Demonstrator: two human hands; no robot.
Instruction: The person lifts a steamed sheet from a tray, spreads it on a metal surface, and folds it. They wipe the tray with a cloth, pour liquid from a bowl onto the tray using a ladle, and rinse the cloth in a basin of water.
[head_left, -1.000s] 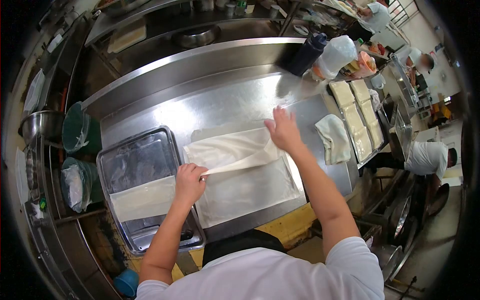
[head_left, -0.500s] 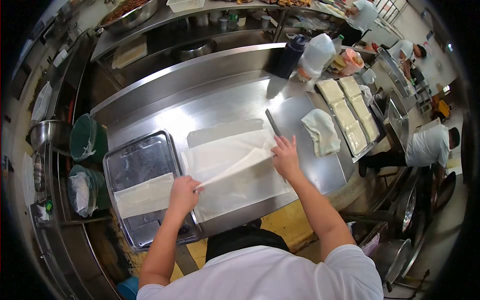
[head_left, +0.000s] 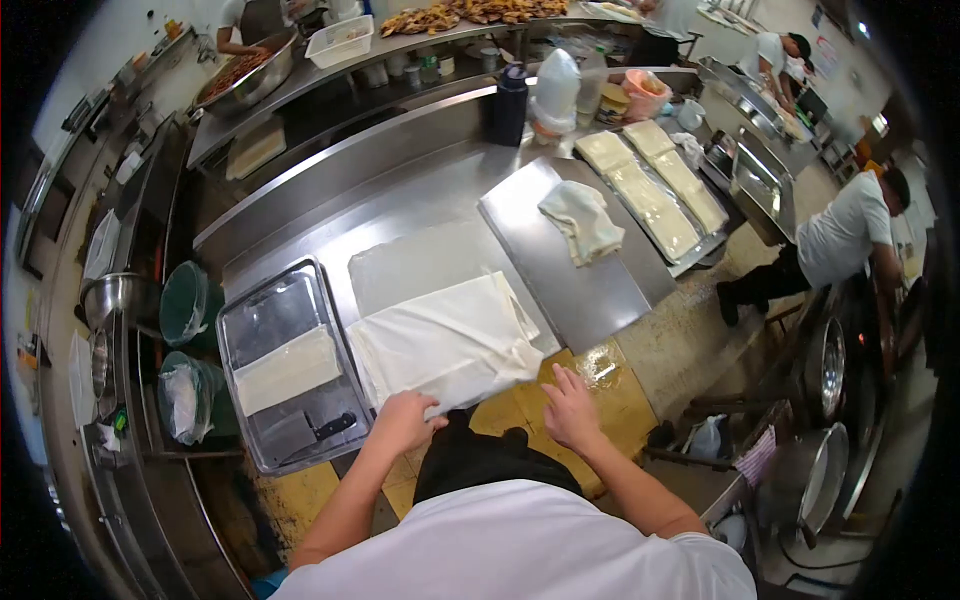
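Observation:
A white cloth (head_left: 440,335) lies wrinkled over the front part of a pale, thin sheet (head_left: 420,262) on the steel table. My left hand (head_left: 402,422) is at the cloth's front edge, its thumb and fingertips apart. Just off the front right corner, my right hand (head_left: 573,410) hovers over the table's edge with spread fingers and nothing in them. Left of the cloth stands a dark tray (head_left: 285,300) holding a flat white slab (head_left: 288,372) and a black-handled cleaver (head_left: 290,437).
On the right, a crumpled white towel (head_left: 580,220) rests on a metal board (head_left: 600,290). Beyond it lies a tray of pale slabs (head_left: 655,205). A dark bottle (head_left: 510,105) stands at the back. Another person (head_left: 850,230) works at far right. Green bins (head_left: 190,300) stand left.
Both hands have come back toward me and let go of the cloth, which was lifted and stretched between them and now lies flat. The view has shifted, bringing the cleaver into sight.

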